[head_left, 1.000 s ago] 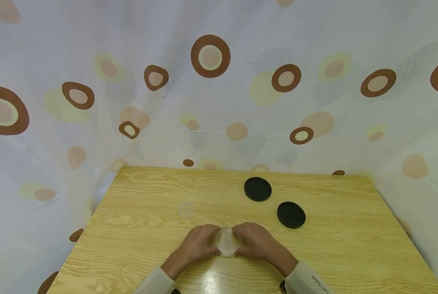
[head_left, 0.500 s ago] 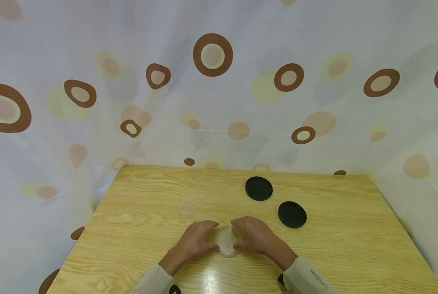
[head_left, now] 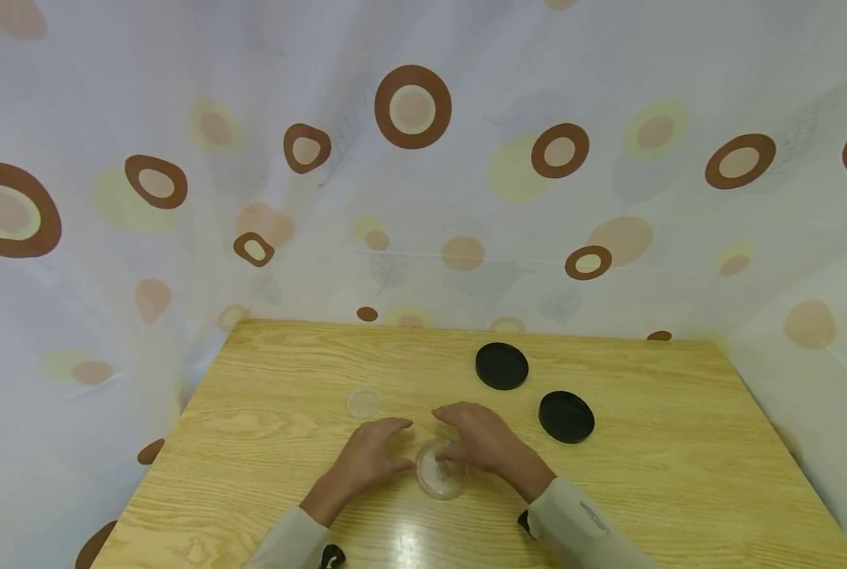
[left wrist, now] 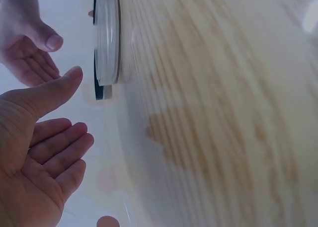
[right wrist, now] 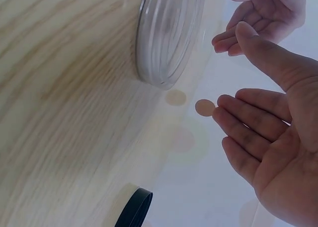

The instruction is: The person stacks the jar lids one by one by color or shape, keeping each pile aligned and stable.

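A clear, round, shallow dish (head_left: pixel 442 479) with faint marks on its top sits on the wooden table near the front middle. My left hand (head_left: pixel 367 458) is just left of it, thumb and fingers spread apart and holding nothing. My right hand (head_left: pixel 482 442) hovers at the dish's right, its thumb overlapping the rim in the head view. In the right wrist view the dish (right wrist: pixel 166 36) stands apart from my relaxed right hand (right wrist: pixel 276 132). The left wrist view shows my left hand (left wrist: pixel 42 155) likewise away from the dish (left wrist: pixel 108 38), palm bare.
A small clear disc (head_left: pixel 363 403) lies behind my left hand. Two round black lids or shallow trays lie toward the back right: a farther black one (head_left: pixel 502 366) and a nearer black one (head_left: pixel 566 416). A patterned curtain (head_left: pixel 423 197) hangs behind the table (head_left: pixel 267 458).
Both hands have let go of the clear dish and drawn apart, the left toward the left, the right lifting up and away. The dish has stayed in about the same place.
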Tool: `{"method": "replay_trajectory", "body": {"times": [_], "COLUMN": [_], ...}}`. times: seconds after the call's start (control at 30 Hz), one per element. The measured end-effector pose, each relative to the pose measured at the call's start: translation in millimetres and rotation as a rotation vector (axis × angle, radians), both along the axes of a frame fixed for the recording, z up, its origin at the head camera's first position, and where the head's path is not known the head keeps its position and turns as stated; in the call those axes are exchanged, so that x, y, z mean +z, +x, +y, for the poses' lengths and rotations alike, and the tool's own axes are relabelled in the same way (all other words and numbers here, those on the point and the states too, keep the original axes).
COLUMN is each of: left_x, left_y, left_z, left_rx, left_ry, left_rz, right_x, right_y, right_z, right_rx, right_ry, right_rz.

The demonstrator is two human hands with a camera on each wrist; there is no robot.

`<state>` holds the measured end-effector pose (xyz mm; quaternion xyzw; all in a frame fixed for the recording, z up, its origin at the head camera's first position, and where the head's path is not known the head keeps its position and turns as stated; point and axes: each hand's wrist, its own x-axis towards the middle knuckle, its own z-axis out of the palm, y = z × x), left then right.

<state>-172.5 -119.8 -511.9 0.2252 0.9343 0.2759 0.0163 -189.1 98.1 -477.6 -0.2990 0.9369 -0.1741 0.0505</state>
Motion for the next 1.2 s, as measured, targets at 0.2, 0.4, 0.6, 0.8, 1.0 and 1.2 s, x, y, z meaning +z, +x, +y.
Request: {"method": "replay_trajectory", "body": {"times": [0.2,0.4,0.6,0.8,1.0,1.2], "left_x": [-1.0,-0.7,-0.3,-1.9,1.6,5.3], "left_y": [-2.0,-4.8,-7.9,-10.4,-14.4,-19.2], "left_z": [-7.7,-15.3,-22.1,-27.2,-34.8,-43.0], "left_rx": [0.018,0.040,0.074,0.091,0.142,0.171], "left_ry": [0.033,0.055,0.062,0.072,0.093,0.138], "left_rz": [0.000,0.012,0.021,0.008,-0.021,-0.015], "right_x": [1.8,4.0,6.8,6.0,6.7,5.6], "right_y": [-7.5,-16.9,-25.3,-30.4,-36.7,-44.6], "right_z": [-12,-25,-37,-45,-52,-61], "right_rx": [0.011,0.007,-0.024,-0.042,-0.055,-0.068], "right_ry": [-0.005,0.002,-0.028,-0.020,-0.008,-0.008], "right_rz": [0.010,-0.004,-0.062,-0.088,-0.091,-0.107]}}
